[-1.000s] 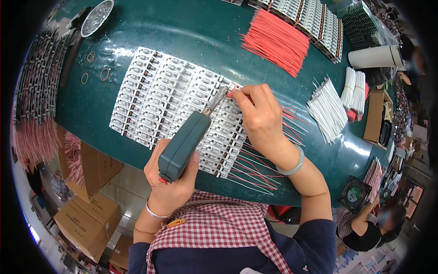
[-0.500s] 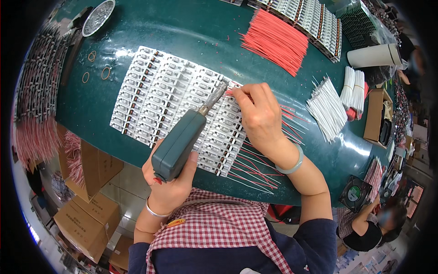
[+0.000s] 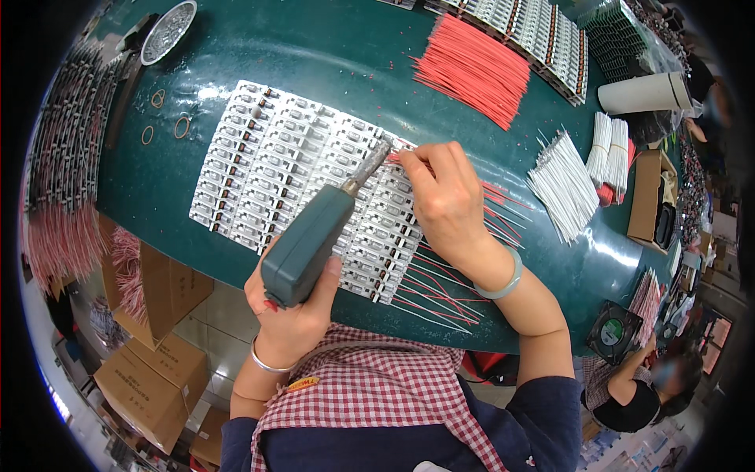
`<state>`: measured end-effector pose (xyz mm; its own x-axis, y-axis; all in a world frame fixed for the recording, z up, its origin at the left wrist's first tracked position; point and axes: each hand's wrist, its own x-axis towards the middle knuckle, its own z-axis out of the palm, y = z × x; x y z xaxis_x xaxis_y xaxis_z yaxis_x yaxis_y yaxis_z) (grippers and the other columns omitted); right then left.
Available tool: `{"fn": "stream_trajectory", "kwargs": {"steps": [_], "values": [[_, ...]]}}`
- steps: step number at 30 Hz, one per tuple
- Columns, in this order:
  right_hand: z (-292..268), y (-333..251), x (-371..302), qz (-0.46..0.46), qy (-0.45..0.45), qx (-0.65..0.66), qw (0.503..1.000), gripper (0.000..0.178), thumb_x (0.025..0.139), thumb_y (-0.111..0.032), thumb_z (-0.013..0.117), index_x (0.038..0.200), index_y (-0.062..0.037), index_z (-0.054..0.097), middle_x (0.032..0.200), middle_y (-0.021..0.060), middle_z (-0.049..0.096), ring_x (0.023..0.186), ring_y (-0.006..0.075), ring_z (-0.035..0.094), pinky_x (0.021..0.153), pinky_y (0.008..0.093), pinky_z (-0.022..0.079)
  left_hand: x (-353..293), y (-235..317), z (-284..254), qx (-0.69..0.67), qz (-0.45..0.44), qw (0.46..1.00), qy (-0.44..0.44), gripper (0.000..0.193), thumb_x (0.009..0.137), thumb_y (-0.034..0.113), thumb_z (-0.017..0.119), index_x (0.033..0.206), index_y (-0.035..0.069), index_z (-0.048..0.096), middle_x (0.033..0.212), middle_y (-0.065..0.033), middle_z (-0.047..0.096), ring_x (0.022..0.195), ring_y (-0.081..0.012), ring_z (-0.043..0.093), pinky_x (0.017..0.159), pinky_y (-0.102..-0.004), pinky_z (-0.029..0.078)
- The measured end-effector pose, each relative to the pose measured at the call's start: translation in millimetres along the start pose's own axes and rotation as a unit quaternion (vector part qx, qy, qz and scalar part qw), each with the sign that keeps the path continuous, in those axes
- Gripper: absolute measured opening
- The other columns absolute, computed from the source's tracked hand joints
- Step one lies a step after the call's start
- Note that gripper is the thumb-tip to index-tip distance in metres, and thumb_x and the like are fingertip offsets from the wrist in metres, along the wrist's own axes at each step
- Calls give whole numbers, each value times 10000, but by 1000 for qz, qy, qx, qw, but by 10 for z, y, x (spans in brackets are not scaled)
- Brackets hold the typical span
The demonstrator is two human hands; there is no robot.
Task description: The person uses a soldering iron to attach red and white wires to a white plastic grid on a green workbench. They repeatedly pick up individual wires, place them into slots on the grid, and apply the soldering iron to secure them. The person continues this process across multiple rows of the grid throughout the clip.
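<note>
My left hand (image 3: 295,315) is wrapped round the handle of a dark green soldering gun (image 3: 308,245). Its metal tip reaches the top of the rightmost column on a white panel of small circuit boards (image 3: 303,169). Right by that tip, my right hand (image 3: 447,197) pinches a red wire (image 3: 393,158) against the board, thumb and forefinger together. Red and white wires (image 3: 440,295) stick out from the panel's right edge, below my right hand. The exact joint under the tip is too small to make out.
Beyond the panel lie a pile of red wires (image 3: 472,71) and stacked board panels (image 3: 543,43). White wires (image 3: 563,187), a white roll (image 3: 645,94) and a small fan (image 3: 612,332) are on the right. Far left are a metal dish (image 3: 168,33) and wired boards (image 3: 63,157).
Hardly anything differs. Both hands hold nearly the same place, the soldering tip still at the red wire; only a slight shift shows.
</note>
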<state>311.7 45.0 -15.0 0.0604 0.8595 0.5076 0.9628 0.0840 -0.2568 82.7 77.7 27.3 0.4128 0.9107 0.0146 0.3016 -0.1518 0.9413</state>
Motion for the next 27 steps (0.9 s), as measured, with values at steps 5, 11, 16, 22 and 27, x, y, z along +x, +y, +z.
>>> {"fn": "stream_trajectory", "kwargs": {"steps": [5, 11, 16, 22, 27], "values": [[9, 1, -1, -1, 3, 0, 1000, 232, 727, 11, 669, 954, 58, 672, 869, 123, 554, 789, 266, 541, 652, 362, 467, -22, 195, -85, -156, -159, 973, 61, 369, 799, -47, 732, 1152, -57, 629, 992, -116, 679, 694, -149, 630, 545, -252, 490], [12, 18, -8, 1, 5, 4, 1000, 241, 723, 15, 667, 960, 59, 668, 883, 126, 561, 799, 270, 548, 651, 364, 467, 81, 217, -202, -342, -188, 919, 51, 542, 864, 98, 620, 1338, -93, 438, 1199, -219, 586, 542, -107, 487, 437, -227, 402], [-26, 6, 1, -4, 29, 11, 1000, 262, 711, 4, 666, 969, 48, 671, 913, 114, 599, 824, 265, 573, 668, 361, 481, 17, 148, -212, -357, -174, 917, 36, 501, 896, 87, 627, 1318, -124, 457, 1252, -214, 595, 591, -163, 580, 449, -266, 448], [-48, -24, -61, -10, 9, 40, 999, 279, 707, -5, 669, 983, 32, 673, 913, 104, 613, 798, 256, 580, 653, 353, 495, -137, 12, -161, -197, -86, 976, -20, 388, 908, 21, 612, 1261, -102, 507, 1099, -183, 632, 520, -137, 537, 453, -255, 424], [-31, -36, -58, -11, 8, 30, 999, 281, 702, -1, 672, 981, 34, 674, 914, 107, 609, 803, 254, 578, 643, 346, 497, -236, -187, -139, -42, 1, 998, -56, 328, 884, -28, 685, 1195, -62, 586, 934, -105, 660, 611, -114, 596, 525, -244, 473]]}}
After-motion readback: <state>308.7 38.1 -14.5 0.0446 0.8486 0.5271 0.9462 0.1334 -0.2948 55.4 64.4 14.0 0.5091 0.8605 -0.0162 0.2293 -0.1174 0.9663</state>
